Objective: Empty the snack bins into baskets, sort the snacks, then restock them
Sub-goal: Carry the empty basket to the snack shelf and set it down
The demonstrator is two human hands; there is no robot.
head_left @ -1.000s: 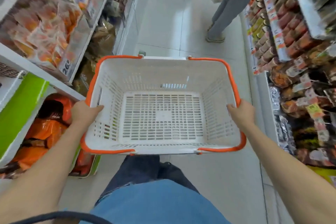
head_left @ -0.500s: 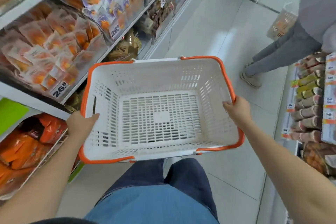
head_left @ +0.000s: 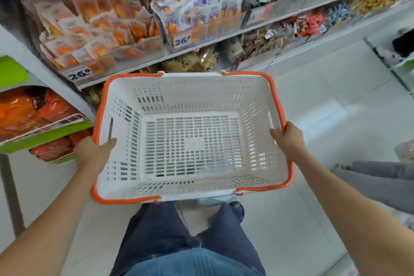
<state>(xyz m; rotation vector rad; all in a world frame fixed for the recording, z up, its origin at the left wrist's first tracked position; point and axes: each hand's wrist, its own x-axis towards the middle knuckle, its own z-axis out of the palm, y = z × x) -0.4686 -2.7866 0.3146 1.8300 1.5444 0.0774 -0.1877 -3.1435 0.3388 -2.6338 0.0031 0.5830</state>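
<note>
I carry a white slatted basket (head_left: 125, 188) with orange folded handles in front of me, above my legs. Nothing lies inside it. My left hand (head_left: 93, 154) grips its left rim, thumb over the edge. My right hand (head_left: 289, 139) grips the right rim and the orange handle. Beyond the basket, clear shelf bins hold snacks: orange-and-white packets (head_left: 94, 27) at the left, purple-and-white packets (head_left: 197, 9) beside them, both above price tags.
A green-edged wire rack of orange bags (head_left: 24, 114) juts out at the left, close to my left hand. Brown and mixed snack bags (head_left: 253, 42) fill the lower shelf. Another person's grey-trousered leg (head_left: 376, 175) is at the right. Pale tiled floor lies below.
I have turned left with the basket: the snack shelves now lie straight ahead, the aisle and the other person have slid to the right. Both hands keep their hold.
</note>
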